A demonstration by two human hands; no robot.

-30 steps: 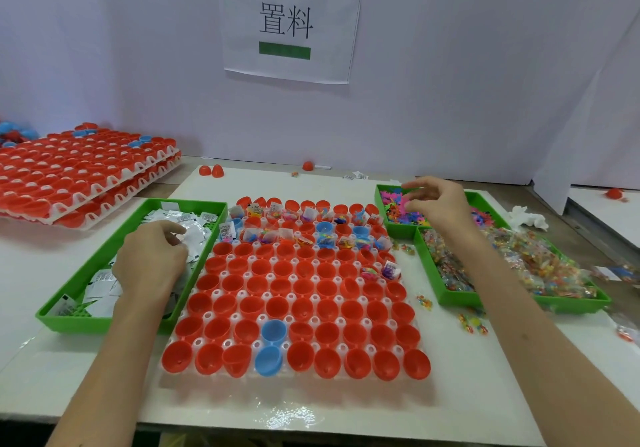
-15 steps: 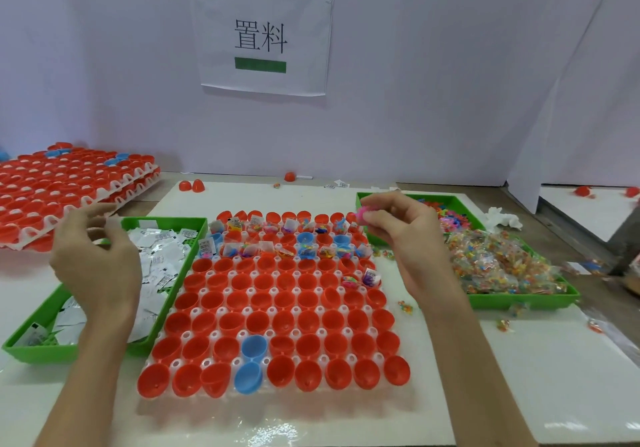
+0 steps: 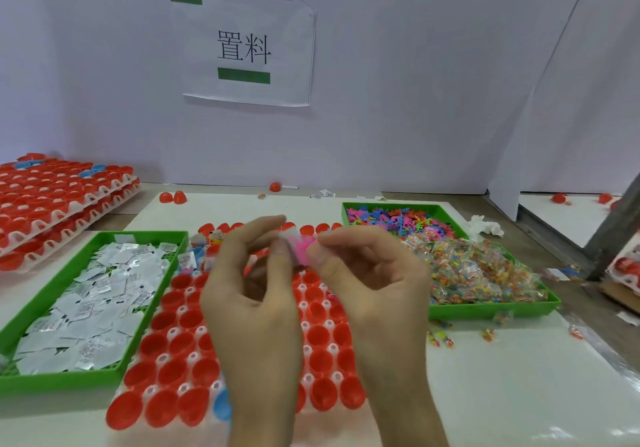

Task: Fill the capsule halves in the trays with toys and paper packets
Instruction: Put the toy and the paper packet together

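My left hand [image 3: 249, 294] and my right hand [image 3: 374, 284] meet fingertip to fingertip above the white capsule tray [image 3: 172, 334]. My right hand pinches a spiky pink toy [image 3: 300, 252]. My left hand pinches a small white paper packet [image 3: 288, 236] right against that toy. Rows of empty red capsule halves [image 3: 322, 335] lie below the hands, with a blue half [image 3: 221, 405] near the front. The tray's far rows hold packets and toys and are partly hidden by my hands.
A green tray [image 3: 62, 381] of white paper packets [image 3: 104, 290] sits left. A green tray [image 3: 485, 311] at right holds loose coloured toys [image 3: 398, 219] and bagged toys [image 3: 478, 270]. Stacked capsule trays [image 3: 52, 200] stand far left. Loose red halves [image 3: 171, 198] lie at the back.
Both hands left their green trays and came together over the capsule tray, the left bringing a paper packet and the right a pink toy. The camera view shifted left and closer.
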